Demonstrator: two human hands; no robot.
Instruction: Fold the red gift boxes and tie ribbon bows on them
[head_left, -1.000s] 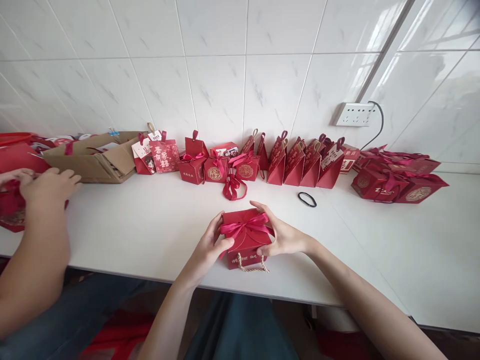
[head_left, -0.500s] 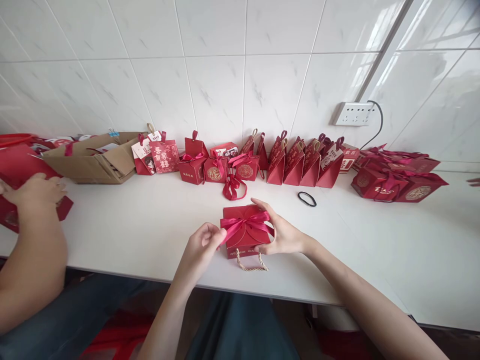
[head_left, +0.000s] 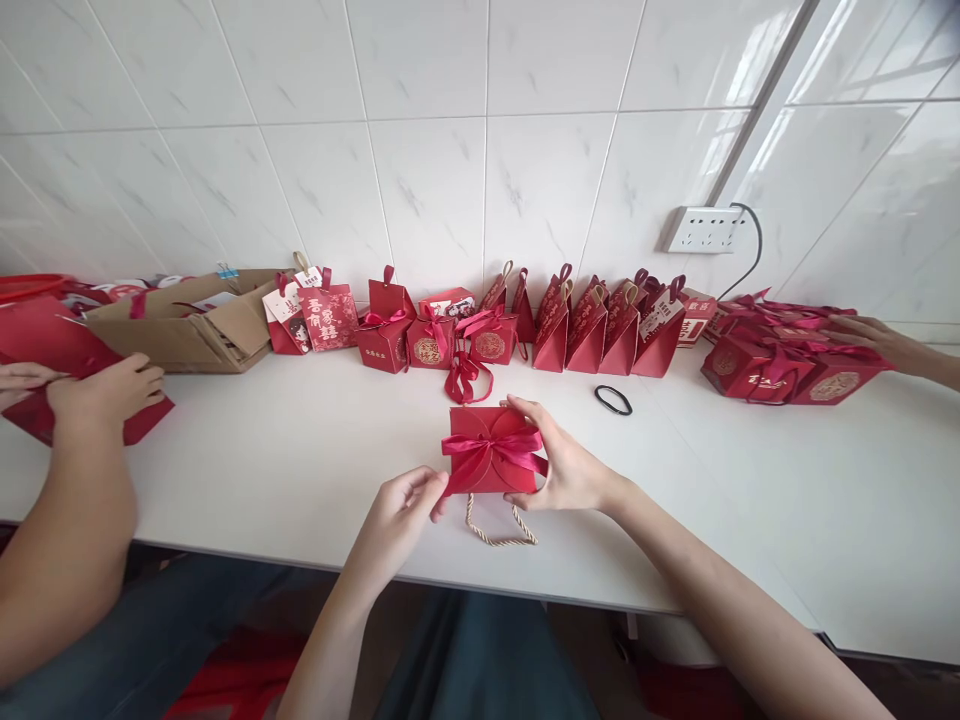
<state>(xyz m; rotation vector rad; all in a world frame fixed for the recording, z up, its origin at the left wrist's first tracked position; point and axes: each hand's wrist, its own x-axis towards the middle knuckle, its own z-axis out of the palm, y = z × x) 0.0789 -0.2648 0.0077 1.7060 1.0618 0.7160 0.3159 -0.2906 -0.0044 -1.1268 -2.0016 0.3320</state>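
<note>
In front of me is a red gift box (head_left: 490,475), its overlapping top flaps facing up and its front side out of sight. A pink satin ribbon bow (head_left: 491,447) is tied across the top. My right hand (head_left: 566,465) grips the box along its right side, thumb near the front and fingers at the back edge. At the box's left front corner, my left hand (head_left: 405,515) has thumb and fingers pinched on a tail of the ribbon. A twisted cream cord handle (head_left: 501,543) hangs from the front onto the white table (head_left: 300,480).
Red gift boxes (head_left: 589,330) line the tiled wall, near a loose red ribbon (head_left: 463,380) and black hair tie (head_left: 613,400). A cardboard box (head_left: 180,335) stands left. Co-workers' hands handle a red box (head_left: 82,390) at left and touch boxes (head_left: 795,375) at right.
The gift box has tipped towards me, hiding its lettered front. My left hand has shifted slightly down. At right, a co-worker's hand has reached onto the boxes; the left co-worker's red box has moved rightward.
</note>
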